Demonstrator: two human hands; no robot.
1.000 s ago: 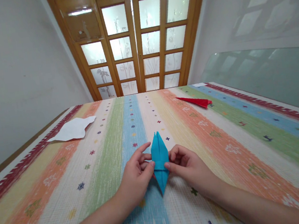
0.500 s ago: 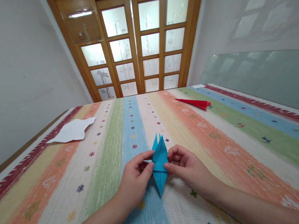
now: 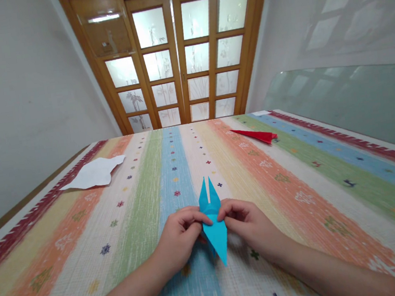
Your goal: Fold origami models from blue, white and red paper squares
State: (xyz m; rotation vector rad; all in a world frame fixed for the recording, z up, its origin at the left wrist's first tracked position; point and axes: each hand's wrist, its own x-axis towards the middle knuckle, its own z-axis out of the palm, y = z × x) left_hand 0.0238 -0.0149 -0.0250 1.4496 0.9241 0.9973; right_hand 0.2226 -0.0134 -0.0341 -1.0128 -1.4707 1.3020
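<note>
A folded piece of blue paper point(image 3: 215, 230) is held just above the striped cloth in the near middle. It is a long kite shape with two thin points at its far end and one point toward me. My left hand point(image 3: 180, 237) pinches its left edge with thumb and fingers. My right hand point(image 3: 247, 224) pinches its right edge the same way. Both sets of fingertips meet at the paper's middle.
The table wears a striped woven cloth point(image 3: 296, 178). A folded red paper point(image 3: 257, 135) lies at the far right, a white folded paper point(image 3: 93, 174) at the far left. A glass sheet point(image 3: 351, 98) leans on the right wall. Wooden glazed doors point(image 3: 178, 53) stand beyond the table.
The blue paper's far end has split into two separate points and a flap now hangs toward me. Both hands have closed in higher on its middle.
</note>
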